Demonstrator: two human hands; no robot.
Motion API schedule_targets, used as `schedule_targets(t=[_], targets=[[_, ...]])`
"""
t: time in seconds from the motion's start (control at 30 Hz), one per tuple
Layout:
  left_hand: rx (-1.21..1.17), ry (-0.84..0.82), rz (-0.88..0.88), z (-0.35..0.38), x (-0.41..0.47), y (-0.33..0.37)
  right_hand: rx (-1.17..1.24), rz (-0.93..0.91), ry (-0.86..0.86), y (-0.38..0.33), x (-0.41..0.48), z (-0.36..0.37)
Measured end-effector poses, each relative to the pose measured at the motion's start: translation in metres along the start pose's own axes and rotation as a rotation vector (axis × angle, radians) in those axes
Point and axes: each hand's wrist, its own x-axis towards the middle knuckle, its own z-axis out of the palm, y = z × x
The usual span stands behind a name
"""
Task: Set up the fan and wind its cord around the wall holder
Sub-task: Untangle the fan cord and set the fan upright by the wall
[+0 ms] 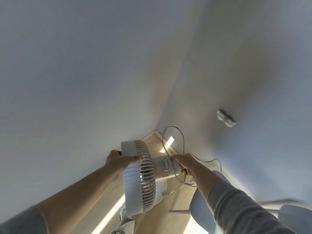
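Clearly little is done: the fan (139, 176) is held in mid-air near the corner, left hand (120, 162) clamped on its rim, right hand (184, 165) closed on its base, cord (175, 141) looped loose, holder (225, 118) bare.

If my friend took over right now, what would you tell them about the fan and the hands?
Left hand: grips the rim of the fan, held up in the air.
Right hand: grips the fan's motor housing.
Cord: hangs loose in loops beside the right hand.
Wall holder: on the wall to the right, bare.
Done: fan picked up.
Left: set the fan in place, wind the cord around the holder.
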Motion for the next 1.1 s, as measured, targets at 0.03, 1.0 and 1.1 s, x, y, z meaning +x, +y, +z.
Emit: schedule_targets(t=[0.03, 1.0, 1.1], targets=[[-0.008, -0.002, -0.008, 0.001, 0.009, 0.010, -0.013, 0.005, 0.010, -0.011, 0.007, -0.003], [-0.123, 0.262, -0.158, 0.115, 0.172, 0.120, -0.252, -0.002, -0.140, -0.158, 0.231, -0.096], [-0.156, 0.297, -0.157, 0.128, 0.183, 0.127, -0.281, -0.019, -0.150, -0.173, 0.245, -0.108]])
